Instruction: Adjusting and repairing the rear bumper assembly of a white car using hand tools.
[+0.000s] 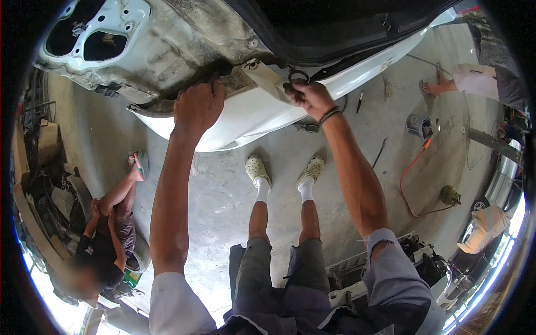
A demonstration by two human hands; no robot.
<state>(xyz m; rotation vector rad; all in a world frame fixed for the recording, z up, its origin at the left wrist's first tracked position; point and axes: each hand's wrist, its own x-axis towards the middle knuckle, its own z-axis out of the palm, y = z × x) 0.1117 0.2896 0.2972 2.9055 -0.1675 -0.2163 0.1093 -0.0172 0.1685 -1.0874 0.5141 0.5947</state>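
A white car bumper [240, 125] curves across the top, below a dirty pale body panel [195, 39]. My left hand [198, 106] is closed over the bumper's upper edge; its fingertips are partly hidden in the gap by the panel. To its right, my right hand [310, 97] is closed on a dark ring-ended piece [298, 74], whose ring sticks up above the fingers. Its exact kind is hard to make out. Beside that hand, a pale bracket [268, 78] slants from the body to the bumper.
A seated person [109, 240] is at the left, and another person's leg [446, 86] shows at the upper right. On the concrete floor [223, 206] lie an orange hose [403, 181], a grey can [417, 126] and a thin dark rod [380, 152]. Car parts [419, 257] stand at the lower right.
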